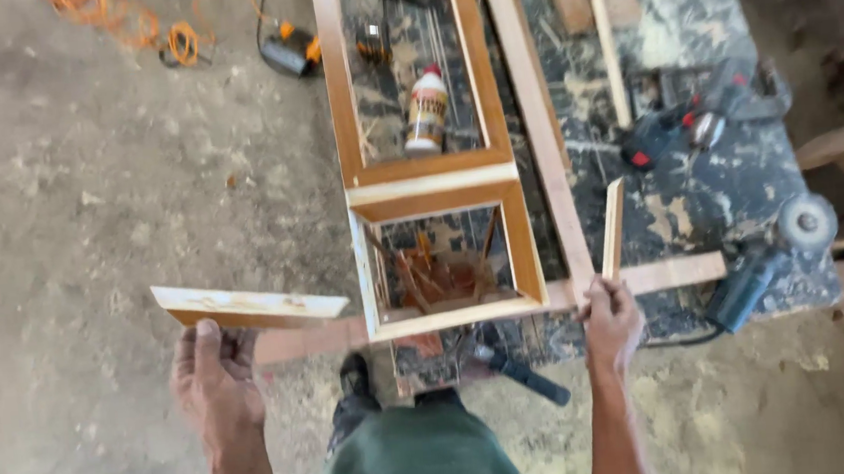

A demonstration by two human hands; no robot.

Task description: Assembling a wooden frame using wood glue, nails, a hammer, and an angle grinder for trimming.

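Your left hand (214, 376) holds a short wooden strip (249, 307) by its underside, fingers curled up around the near edge and thumb on top. You carry it out over the dusty floor (70, 225), left of the bench, and well apart from the wooden frame (428, 181) — kept clear of everything, it seems, so its pale face stays in view. That strip lies close to level, its long axis running left to right across the view; the right end is cut on a slant and points toward the frame's near left corner.

Your right hand (609, 321) pinches the bottom end of a second strip (613, 229), fingers closed tight around it. This one stands nearly upright, leaning a little to the right, long axis running away from you. Its lower end sits just above the long batten (646, 278) that crosses the bench edge — whether it touches is hard to tell.

Between your hands the frame lies flat on the bench (699, 185), its small near opening showing offcuts below. A glue bottle (426, 113) stands inside the larger far opening. A drill (657, 134) and a grinder (761, 270) rest to the right, and a hammer (512, 365) lies near your foot (355, 381).
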